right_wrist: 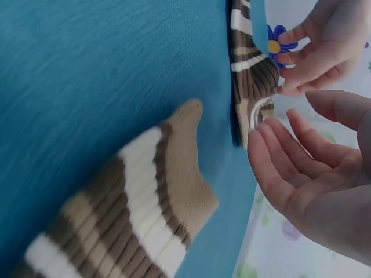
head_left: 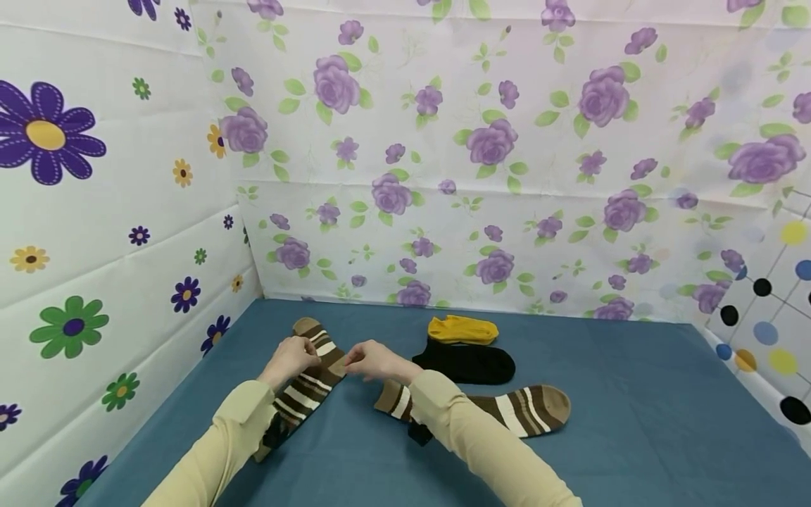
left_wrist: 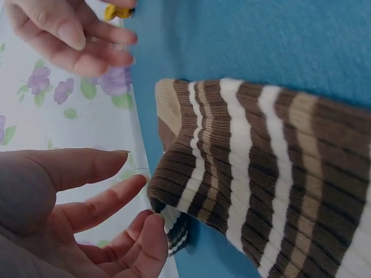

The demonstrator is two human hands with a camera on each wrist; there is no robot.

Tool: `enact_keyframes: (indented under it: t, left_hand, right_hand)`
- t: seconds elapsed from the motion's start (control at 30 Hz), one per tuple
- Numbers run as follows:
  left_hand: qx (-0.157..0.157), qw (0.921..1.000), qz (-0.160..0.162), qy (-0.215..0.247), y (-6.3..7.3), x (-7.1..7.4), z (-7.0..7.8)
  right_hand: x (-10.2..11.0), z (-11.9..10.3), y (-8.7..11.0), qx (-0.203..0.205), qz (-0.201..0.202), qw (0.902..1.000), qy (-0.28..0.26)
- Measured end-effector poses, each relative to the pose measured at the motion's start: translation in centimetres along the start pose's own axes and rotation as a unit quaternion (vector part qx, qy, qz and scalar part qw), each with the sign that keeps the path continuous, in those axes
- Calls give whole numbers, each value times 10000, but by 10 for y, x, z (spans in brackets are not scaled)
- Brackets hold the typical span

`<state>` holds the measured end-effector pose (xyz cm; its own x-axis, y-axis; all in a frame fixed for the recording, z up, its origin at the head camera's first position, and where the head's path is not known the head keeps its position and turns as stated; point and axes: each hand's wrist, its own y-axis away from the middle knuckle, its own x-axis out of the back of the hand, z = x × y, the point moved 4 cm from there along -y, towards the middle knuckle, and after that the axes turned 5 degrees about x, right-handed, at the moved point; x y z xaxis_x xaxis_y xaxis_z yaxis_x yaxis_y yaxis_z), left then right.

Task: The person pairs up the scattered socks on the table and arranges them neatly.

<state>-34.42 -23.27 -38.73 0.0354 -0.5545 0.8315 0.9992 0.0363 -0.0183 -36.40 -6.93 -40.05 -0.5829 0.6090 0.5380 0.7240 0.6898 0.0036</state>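
Observation:
A brown, tan and white striped sock lies slanted on the left of the blue table. My left hand is over its upper part, thumb and index finger spread apart in the left wrist view, fingertips right at the ribbed fabric. From the other side my right hand reaches to the sock's tan heel. Its fingers are loosely bent, thumb held away, tips close to the sock's edge. A matching striped sock lies under my right forearm, which hides its middle.
Behind the right forearm lies a black sock, with a yellow sock just beyond it. The blue tabletop ends at a flowered cloth wall. Another patterned cloth wall borders the left side.

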Motion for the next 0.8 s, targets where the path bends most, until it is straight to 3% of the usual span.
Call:
enact_keyframes:
  t: [0.17, 0.4, 0.63, 0.8]
  left_hand:
    - [117, 9999, -96, 19, -2, -3, -3]
    - [225, 9992, -309, 111, -3, -3, 0]
    - [396, 9983, -374, 186, -5, -7, -2]
    - [262, 9987, -389, 204, -6, -11, 0]
  right_hand:
    - [-9, -4, -8, -62, -167, 9977, 655]
    - [-22, -6, -14, -319, -600, 9839, 1655]
    - [-26, -4, -14, -359, -665, 9748, 2097]
    - [-26, -6, -11, -423, -746, 9685, 2338]
